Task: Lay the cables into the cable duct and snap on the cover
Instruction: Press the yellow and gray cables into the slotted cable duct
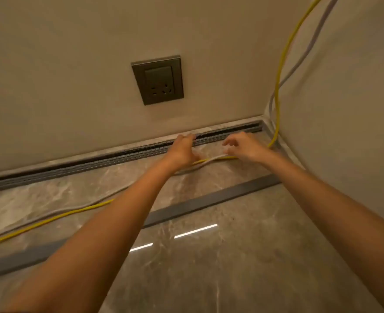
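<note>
On marble floor (209, 279) by the wall, grips yellow cable (279, 71) and grey cable (217, 157) in right hand (245, 147) just before the open cable duct (118, 155), left hand (182, 152) at its rim, grip unclear, likely to feed them in, with cover (209, 201) farther out.

Two arms show, the left arm (109, 222) and the right arm (322, 199), both bare from wrist to the edge of view. The left hand (182, 152) and right hand (245, 146) are bare too.
</note>
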`<state>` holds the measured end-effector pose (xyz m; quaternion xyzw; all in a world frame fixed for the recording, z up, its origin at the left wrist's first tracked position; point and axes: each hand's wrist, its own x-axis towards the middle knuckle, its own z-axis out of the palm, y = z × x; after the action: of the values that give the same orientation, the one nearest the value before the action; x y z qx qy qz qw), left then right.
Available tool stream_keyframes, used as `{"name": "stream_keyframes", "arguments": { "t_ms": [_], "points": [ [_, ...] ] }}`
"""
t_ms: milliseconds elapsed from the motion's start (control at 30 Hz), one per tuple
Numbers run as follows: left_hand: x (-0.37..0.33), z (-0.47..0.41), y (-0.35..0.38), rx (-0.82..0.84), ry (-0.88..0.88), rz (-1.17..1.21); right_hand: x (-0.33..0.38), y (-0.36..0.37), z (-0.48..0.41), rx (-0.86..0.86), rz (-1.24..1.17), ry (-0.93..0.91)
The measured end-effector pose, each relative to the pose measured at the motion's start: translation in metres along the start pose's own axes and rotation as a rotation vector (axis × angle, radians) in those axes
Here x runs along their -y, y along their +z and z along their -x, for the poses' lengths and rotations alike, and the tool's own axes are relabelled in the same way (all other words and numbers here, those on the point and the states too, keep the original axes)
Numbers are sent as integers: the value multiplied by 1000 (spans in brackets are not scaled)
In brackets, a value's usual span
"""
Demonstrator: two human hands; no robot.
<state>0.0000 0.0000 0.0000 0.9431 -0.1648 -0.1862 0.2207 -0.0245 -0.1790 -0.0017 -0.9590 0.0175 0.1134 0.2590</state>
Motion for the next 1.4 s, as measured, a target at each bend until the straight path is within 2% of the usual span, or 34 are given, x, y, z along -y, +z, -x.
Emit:
{"name": "stream_keyframes", "arguments": {
  "t_ms": [67,167,300,367,533,667,733,867,967,1067,1167,1267,1400],
  "points": [
    [0,-11,5,-87,28,-6,-6,-2,-4,58,29,-2],
    [1,-21,15,-55,78,-181,-16,0,-5,138,160,-15],
    [4,-23,19,-230,78,-406,-21,5,-6,100,436,-76],
    [4,-19,20,-250,95,-446,-21,9,-6,88,527,-119],
    [11,-4,22,-229,129,-475,-18,9,7,-41,473,-180],
    [19,13,19,-207,156,-482,-15,8,21,-80,407,-189],
    [23,22,14,-160,133,-511,-15,9,26,-76,410,-198],
    [27,35,-2,40,55,-605,-14,15,38,-83,396,-241],
    [19,39,-9,19,18,-494,-10,23,44,-136,363,-287],
    [4,45,2,-62,110,-324,-5,29,49,-168,324,-296],
    [-5,52,22,-41,186,-400,-4,29,52,-180,275,-312],
    [-4,54,33,-185,201,-379,-8,23,58,-162,246,-270],
    [-3,55,35,-268,196,-260,-26,7,63,-142,444,-188]
  ]
}}
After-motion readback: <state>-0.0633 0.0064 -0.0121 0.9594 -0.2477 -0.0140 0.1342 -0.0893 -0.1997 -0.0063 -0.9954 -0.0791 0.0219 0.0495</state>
